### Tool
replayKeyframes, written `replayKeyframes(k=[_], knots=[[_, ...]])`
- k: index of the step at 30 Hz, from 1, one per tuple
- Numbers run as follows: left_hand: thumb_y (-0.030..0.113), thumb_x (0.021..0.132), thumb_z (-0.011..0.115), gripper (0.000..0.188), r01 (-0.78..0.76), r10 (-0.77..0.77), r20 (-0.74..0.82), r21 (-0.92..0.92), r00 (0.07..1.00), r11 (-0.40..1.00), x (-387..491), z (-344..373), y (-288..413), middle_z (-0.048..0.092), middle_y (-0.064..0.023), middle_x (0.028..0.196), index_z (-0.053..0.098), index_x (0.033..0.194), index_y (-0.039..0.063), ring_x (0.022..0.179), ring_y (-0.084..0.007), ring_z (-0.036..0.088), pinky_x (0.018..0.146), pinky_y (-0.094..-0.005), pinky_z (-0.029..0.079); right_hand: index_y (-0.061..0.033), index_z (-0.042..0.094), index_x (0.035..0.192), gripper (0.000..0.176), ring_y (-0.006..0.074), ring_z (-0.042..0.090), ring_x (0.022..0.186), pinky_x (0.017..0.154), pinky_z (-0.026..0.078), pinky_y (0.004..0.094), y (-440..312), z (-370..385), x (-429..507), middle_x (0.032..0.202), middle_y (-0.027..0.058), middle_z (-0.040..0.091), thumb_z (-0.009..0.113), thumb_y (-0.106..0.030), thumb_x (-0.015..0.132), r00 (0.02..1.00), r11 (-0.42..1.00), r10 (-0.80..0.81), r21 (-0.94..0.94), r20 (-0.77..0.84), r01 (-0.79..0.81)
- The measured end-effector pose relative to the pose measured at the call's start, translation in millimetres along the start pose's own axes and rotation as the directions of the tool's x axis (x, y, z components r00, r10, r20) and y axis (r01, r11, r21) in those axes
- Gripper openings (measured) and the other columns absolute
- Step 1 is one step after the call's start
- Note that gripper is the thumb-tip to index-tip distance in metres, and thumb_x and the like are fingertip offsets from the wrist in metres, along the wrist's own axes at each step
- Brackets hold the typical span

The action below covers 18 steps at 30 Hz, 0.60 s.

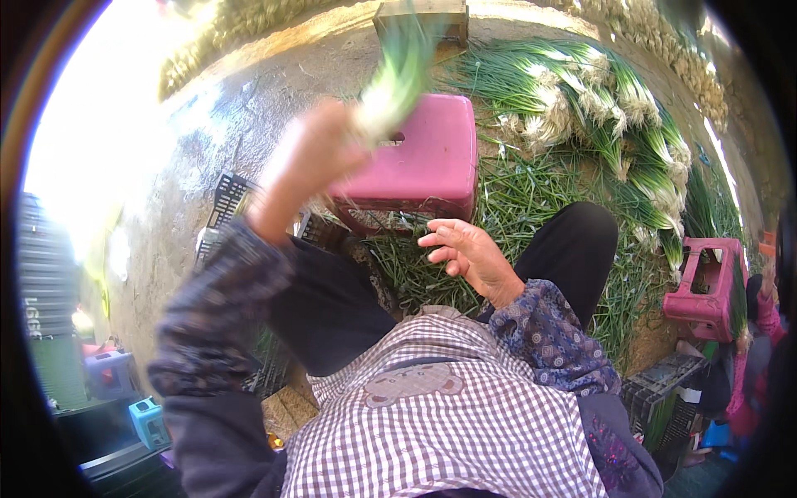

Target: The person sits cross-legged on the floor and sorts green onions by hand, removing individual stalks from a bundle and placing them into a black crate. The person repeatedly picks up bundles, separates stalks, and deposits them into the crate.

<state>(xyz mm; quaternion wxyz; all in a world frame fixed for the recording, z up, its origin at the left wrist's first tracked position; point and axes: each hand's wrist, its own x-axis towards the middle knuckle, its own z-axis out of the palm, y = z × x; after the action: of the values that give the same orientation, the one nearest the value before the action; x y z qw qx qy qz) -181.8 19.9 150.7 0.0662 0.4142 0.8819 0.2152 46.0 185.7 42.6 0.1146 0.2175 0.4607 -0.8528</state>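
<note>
A bunch of green onions, blurred by motion, has its pale root ends at my left hand, over the left side of a pink plastic stool. That hand seems closed around the white ends. My right hand is held in front of the stool's near edge, palm turned inward, fingers apart and slightly bent, with nothing in it. Loose green onion leaves cover the ground under and beside the stool. Heaped green onions with roots lie beyond it at the upper right.
A wooden stool stands at the top. Black plastic crates are at the left and lower right. A second pink stool lies to the right, near another person's pink sleeve. Wet ground spreads at the left.
</note>
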Motion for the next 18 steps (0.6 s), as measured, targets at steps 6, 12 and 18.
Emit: replayKeyframes(k=[6, 12, 18], knots=[[-0.003, 0.074, 0.063, 0.047, -0.075, 0.058, -0.065, -0.304, 0.996, 0.95, -103.0, 93.2, 55.9, 0.055, -0.0202, 0.099, 0.059, 0.12, 0.004, 0.091, -0.0425, 0.06, 0.074, -0.045, 0.051, -0.009, 0.054, 0.127, 0.044, 0.012, 0.064, 0.099, 0.075, 0.052, 0.0246, 0.9, 23.3, 16.6, 0.111, 0.0046, 0.065, 0.058, -0.042, 0.098, 0.991, 0.989, 0.024, 0.143, 0.134, -0.044], [-0.007, 0.075, 0.072, 0.048, 0.095, -0.212, -0.055, -0.765, 0.976, 0.637, -136.5, 91.2, 53.8, 0.057, -0.0082, 0.125, 0.061, 0.122, -0.002, 0.089, -0.009, 0.059, 0.07, -0.0236, 0.05, -0.0058, 0.058, 0.122, 0.034, 0.014, 0.066, 0.096, 0.079, 0.054, 0.0311, 18.3, 18.9, 31.5, 0.108, 0.004, 0.066, 0.062, -0.028, 0.096, 0.998, 0.974, -0.04, 0.225, 0.049, 0.028], [0.025, 0.099, 0.058, 0.034, 0.338, -0.426, 0.426, -0.902, 0.798, -0.269, -169.8, 119.2, 30.4, 0.065, -0.0086, 0.109, 0.058, 0.12, -0.003, 0.092, -0.0149, 0.065, 0.08, -0.0276, 0.052, -0.0022, 0.057, 0.121, 0.031, 0.0164, 0.067, 0.093, 0.082, 0.055, 0.0343, 27.2, 10.4, 29.3, 0.106, 0.0067, 0.067, 0.06, -0.018, 0.094, 0.988, 0.958, -0.01, 0.284, 0.151, -0.033]])
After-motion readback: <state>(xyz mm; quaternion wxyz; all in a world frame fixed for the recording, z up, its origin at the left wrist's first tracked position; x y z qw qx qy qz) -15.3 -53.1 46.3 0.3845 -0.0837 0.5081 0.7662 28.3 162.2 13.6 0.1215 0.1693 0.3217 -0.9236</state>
